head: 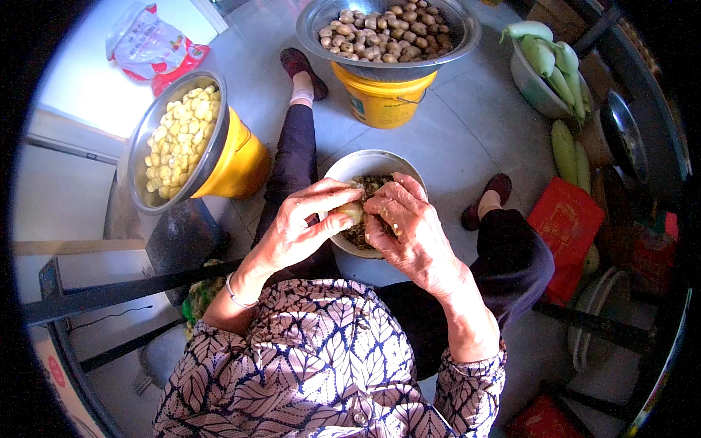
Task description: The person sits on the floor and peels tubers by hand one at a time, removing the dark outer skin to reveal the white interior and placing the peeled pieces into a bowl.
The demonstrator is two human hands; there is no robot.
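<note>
My left hand (306, 214) holds a small potato (351, 211) between thumb and fingers; its visible surface is pale yellow. Curled against the potato's right side are the fingers of my right hand (404, 222), with pale bits stuck to them. Whether a peel is pinched in them is hidden. Both hands are over a light-coloured bowl (361, 159) between my legs, and dark peel scraps (356, 235) lie in it.
Ahead, a metal basin (468, 35) of unpeeled potatoes rests on a yellow bucket (386, 101). At left another metal basin (137, 180) holds peeled potatoes (183, 137), on a yellow bucket (241, 159). Pale green gourds (553, 63) and a red bag (567, 232) are at right.
</note>
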